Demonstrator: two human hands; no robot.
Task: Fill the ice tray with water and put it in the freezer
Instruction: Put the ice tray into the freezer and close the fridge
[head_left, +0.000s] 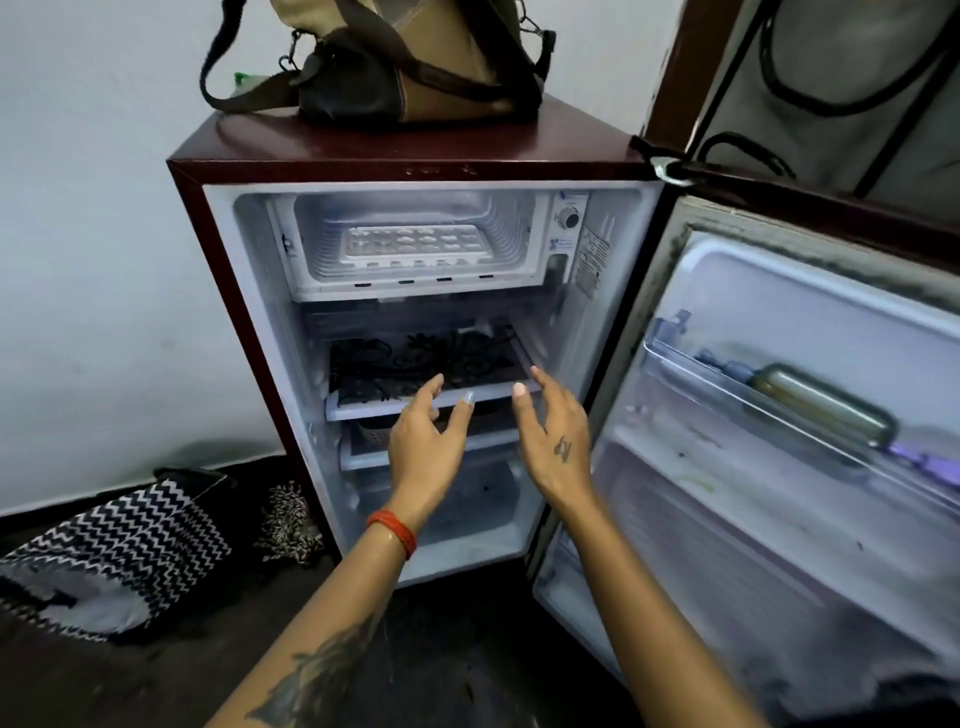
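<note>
A white ice tray (415, 245) lies flat inside the freezer compartment (322, 283) at the top of a small maroon fridge (395, 156). The freezer flap is not visible and the compartment stands open to the front. My left hand (428, 441) and my right hand (553, 441) hover well below the tray, in front of the patterned glass shelf (415, 364). Both hands are empty with fingers spread. Neither touches the tray.
The fridge door (779, 415) hangs open to the right, with a greenish bottle (826, 405) on its rack. A tan bag (395, 62) sits on the fridge top. A zigzag-patterned bag (119, 551) lies on the dark floor at left. A small basket (374, 434) rests on a lower shelf.
</note>
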